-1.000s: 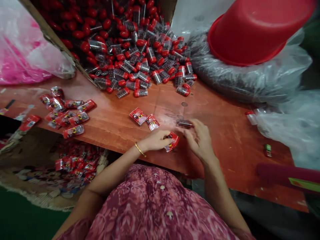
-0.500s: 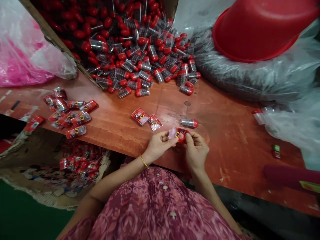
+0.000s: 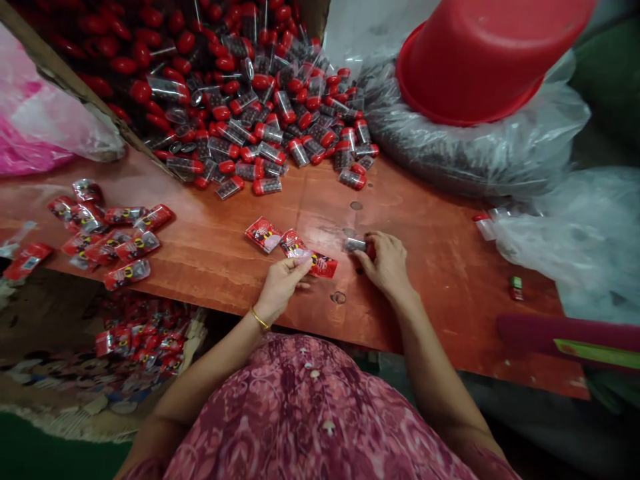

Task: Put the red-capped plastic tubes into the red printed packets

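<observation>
My left hand (image 3: 281, 287) pinches one end of a small red printed plastic sleeve (image 3: 324, 265), which points to the right just above the table. Two more printed red sleeves lie by it: one flat sleeve (image 3: 263, 235) to the upper left, and another sleeve (image 3: 294, 243) partly behind the held one. With its fingers wrapped round the red end, my right hand (image 3: 387, 263) grips a small clear tube (image 3: 355, 245) with dark contents on the tabletop. Most of the red cap is hidden by the fingers.
Red-capped tubes (image 3: 270, 152) spill from a tipped cardboard box (image 3: 135, 133). Sleeved tubes (image 3: 131, 245) lie on the left, above a carton (image 3: 193, 340) holding more. At the right are a red tub (image 3: 475, 67) on a filled plastic bag (image 3: 450, 153) and a dark red roll (image 3: 530, 330).
My hands have moved apart. The left keeps the sleeve and has shifted left; the right let go of it and took hold of the tube that lay on the table.
</observation>
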A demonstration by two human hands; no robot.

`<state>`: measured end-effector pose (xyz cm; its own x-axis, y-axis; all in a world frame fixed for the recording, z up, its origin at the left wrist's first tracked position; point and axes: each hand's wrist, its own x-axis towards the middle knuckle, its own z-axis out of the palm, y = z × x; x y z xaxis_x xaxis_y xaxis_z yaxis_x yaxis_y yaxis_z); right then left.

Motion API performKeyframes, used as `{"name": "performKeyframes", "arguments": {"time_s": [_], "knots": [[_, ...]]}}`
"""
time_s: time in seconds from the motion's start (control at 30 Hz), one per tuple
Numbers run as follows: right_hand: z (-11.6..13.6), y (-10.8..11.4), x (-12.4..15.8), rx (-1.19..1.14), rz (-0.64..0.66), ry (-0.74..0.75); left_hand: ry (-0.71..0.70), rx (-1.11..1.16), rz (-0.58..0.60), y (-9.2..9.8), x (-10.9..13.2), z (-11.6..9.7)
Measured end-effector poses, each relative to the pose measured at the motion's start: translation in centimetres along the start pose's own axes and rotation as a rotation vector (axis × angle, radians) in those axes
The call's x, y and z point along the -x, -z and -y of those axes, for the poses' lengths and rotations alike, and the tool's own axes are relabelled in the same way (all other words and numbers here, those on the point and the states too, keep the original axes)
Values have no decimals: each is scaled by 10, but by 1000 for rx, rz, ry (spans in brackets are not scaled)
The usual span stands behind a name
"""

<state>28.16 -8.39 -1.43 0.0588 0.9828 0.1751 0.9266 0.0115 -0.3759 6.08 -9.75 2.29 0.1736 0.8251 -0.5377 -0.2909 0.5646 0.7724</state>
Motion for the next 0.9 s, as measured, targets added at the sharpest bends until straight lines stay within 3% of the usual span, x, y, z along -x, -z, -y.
{"name": "performKeyframes", "arguments": {"time_s": [0.1, 0.23, 0.37, 0.5, 0.73, 0.9], "knots": [[5, 0, 14, -130, -32, -94, 13, -12, -6, -1, 1, 4], [26, 6, 43, -576, -138, -257, 15, -15, -25, -1, 1, 10], [56, 16, 62, -897, -119, -423, -2, 0, -54, -2, 0, 12], [73, 21, 65, -950, -124, -456, -2, -17, -53, -4, 2, 12], [81, 15, 67, -1010, -62, -477, -35, -27, -87, -3, 3, 10], [77, 14, 69, -988, -138, -544, -51, -39, -100, -1, 0, 12]]}}
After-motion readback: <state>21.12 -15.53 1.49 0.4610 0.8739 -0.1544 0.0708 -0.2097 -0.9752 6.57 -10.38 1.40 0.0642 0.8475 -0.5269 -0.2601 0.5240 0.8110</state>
